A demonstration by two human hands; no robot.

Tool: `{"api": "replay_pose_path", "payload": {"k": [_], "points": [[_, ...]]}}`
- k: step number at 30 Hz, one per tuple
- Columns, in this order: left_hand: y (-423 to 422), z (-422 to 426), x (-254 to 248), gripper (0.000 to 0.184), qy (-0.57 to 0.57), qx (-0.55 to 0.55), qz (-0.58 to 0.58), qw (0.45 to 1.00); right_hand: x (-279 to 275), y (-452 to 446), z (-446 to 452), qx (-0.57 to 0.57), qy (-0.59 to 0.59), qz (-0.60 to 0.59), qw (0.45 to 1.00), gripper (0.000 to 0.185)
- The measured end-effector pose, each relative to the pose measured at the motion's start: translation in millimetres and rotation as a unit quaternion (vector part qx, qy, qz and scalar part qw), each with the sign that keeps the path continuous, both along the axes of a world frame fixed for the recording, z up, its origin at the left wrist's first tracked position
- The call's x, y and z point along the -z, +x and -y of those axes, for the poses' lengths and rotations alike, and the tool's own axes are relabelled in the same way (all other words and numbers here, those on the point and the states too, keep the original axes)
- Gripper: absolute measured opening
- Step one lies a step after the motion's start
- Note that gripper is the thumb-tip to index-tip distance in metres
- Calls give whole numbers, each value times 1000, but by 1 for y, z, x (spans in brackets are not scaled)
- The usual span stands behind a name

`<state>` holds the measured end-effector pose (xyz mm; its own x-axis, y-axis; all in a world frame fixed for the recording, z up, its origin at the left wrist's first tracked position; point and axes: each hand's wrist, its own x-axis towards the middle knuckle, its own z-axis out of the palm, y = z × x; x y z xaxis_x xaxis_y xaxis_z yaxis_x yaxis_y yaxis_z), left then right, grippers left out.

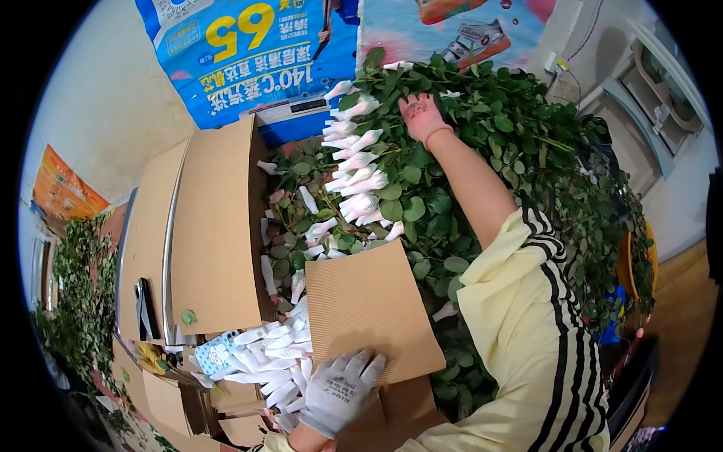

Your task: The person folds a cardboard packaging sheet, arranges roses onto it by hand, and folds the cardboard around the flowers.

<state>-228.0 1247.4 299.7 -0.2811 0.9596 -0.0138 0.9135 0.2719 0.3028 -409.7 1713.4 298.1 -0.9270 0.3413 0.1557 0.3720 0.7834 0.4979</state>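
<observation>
My left hand (340,392), in a grey-white glove, lies with its fingers on the lower left edge of a corrugated cardboard sheet (369,309). Whether the thumb goes under the sheet is hidden. Further up, my right hand (423,117), in a pink glove, reaches onto a heap of leafy green stems (489,128); its fingertips are partly among the leaves. Left of that hand, flower heads in white mesh sleeves (360,181) form a column. A pile of loose white sleeves (275,350) lies left of the sheet, beside a blue patterned phone case (216,352).
A large cardboard box (215,226) stands on the left, with a black stapler-like tool (146,309) near it. Behind are a blue poster (263,68) and a shoe poster (467,38). An orange-yellow tub rim (652,260) shows at the right under hanging stems.
</observation>
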Motion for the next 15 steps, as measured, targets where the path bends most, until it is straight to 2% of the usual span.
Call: {"api": "replay_pose_path", "payload": {"k": [2, 4, 9, 12, 13, 15], "points": [[0, 0, 2, 50, -6, -1, 2, 1000, 0, -6, -10, -4, 1, 6, 1000, 37], [-1, 0, 5, 47, 10, 4, 6, 1000, -4, -14, -18, -4, -7, -51, 999, 34], [-1, -4, 3, 40, 31, -2, 1, 1000, 23, -21, -18, -4, 85, -83, 993, 25], [-2, -2, 6, 36, 39, 0, -23, 999, 23, -22, -30, -25, 81, -46, 995, 21], [-2, -1, 9, 35, 49, 4, -33, 998, 15, -18, -29, -35, 51, -70, 996, 18], [-1, 1, 14, 42, 50, 0, -37, 998, 7, -4, -34, -56, 62, -101, 991, 15]]}}
